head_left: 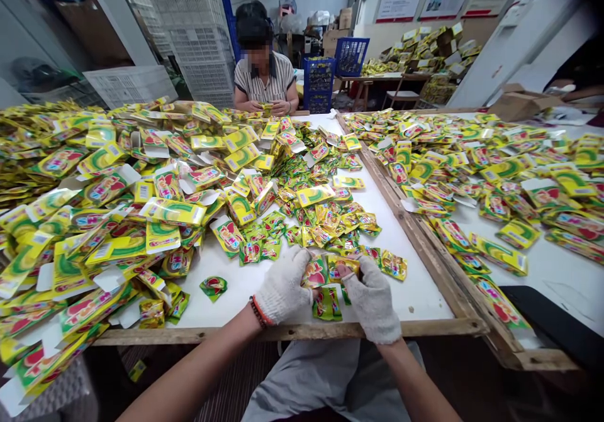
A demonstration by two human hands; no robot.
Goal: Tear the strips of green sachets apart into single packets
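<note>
Both my hands wear white knit gloves and meet near the front edge of a white table (415,290). My left hand (282,288) and my right hand (372,299) together grip a small bunch of green and yellow sachets (325,271), held just above the table. One more sachet (326,304) lies under the bunch. A loose heap of the same sachets (321,221) spreads just beyond my hands. Flat yellow cartons (94,221) are piled high on the left side of the table.
A person in a striped shirt (264,79) sits at the far end, hands on the packets. A second table (542,265) on the right carries more cartons. Wooden rails (406,221) edge both tables. White crates (189,19) and blue baskets (352,54) stand behind.
</note>
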